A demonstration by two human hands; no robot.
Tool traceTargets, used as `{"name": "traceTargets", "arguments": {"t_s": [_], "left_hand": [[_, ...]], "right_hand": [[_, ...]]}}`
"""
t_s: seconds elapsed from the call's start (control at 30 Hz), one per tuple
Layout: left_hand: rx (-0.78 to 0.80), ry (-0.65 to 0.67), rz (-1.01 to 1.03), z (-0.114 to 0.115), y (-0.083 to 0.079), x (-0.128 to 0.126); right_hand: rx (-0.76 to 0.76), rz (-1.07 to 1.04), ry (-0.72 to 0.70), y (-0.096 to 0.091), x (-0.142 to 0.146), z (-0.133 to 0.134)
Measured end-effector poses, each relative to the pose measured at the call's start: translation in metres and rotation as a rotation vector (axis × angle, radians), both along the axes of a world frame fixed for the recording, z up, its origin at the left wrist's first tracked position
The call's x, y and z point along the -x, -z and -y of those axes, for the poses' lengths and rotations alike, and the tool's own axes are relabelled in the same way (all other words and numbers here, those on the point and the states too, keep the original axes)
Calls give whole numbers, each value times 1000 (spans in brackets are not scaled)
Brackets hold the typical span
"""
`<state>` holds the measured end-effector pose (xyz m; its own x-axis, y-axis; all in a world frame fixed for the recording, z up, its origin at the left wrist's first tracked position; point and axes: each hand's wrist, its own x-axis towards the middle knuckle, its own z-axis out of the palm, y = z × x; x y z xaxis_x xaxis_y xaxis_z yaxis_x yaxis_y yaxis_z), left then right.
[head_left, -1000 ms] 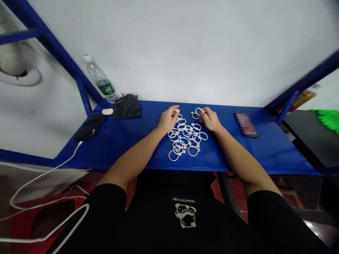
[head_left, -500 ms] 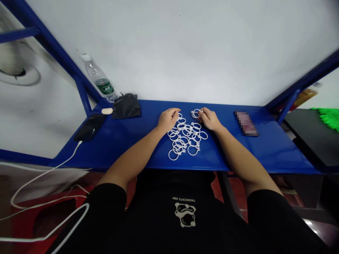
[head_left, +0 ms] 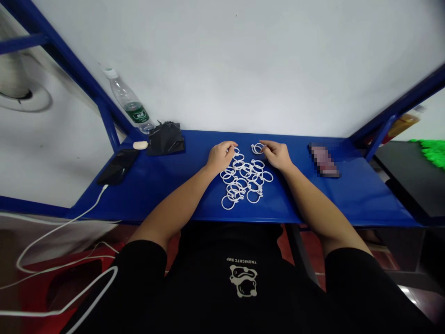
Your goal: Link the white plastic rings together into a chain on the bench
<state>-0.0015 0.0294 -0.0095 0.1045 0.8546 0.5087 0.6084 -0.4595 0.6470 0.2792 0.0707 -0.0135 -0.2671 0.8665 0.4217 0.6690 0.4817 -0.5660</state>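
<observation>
A pile of several white plastic rings (head_left: pixel 243 181) lies on the blue table (head_left: pixel 174 185) between my two hands. My left hand (head_left: pixel 219 157) rests at the pile's far left corner, fingers curled and pinched on a ring at its tip. My right hand (head_left: pixel 277 154) sits at the far right corner, fingertips pinched on a separate white ring (head_left: pixel 257 148) that lies just beyond the pile. Both forearms reach in from the near edge.
At the back left stand a clear water bottle (head_left: pixel 130 104), a crumpled black bag (head_left: pixel 166 138) and a small white object (head_left: pixel 140 145). A black phone (head_left: pixel 117 167) with a white cable lies left. A blurred flat item (head_left: pixel 323 160) lies right. Blue frame bars rise at both sides.
Both hands stay at the far corners of the pile with only slight finger shifts. The view has drifted a little.
</observation>
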Motion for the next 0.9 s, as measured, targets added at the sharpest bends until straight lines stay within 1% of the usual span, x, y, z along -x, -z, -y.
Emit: {"name": "traceTargets", "arguments": {"t_s": [0.07, 0.17, 0.4, 0.53, 0.67, 0.77, 0.9], "left_hand": [[24, -2, -3, 0, 0, 0], [53, 3, -7, 1, 0, 0], [91, -8, 8, 2, -1, 1], [96, -7, 1, 3, -3, 1], [118, -41, -16, 3, -5, 0], [125, -55, -17, 2, -6, 0], [87, -36, -28, 0, -4, 1]], "right_hand": [[-17, -8, 12, -1, 0, 0], [-18, -35, -9, -2, 1, 2], [43, -109, -47, -2, 2, 2], [16, -102, -32, 1, 1, 0], [-40, -105, -3, 3, 1, -1], [-46, -78, -15, 2, 2, 0], [-67, -52, -27, -2, 3, 2]]}}
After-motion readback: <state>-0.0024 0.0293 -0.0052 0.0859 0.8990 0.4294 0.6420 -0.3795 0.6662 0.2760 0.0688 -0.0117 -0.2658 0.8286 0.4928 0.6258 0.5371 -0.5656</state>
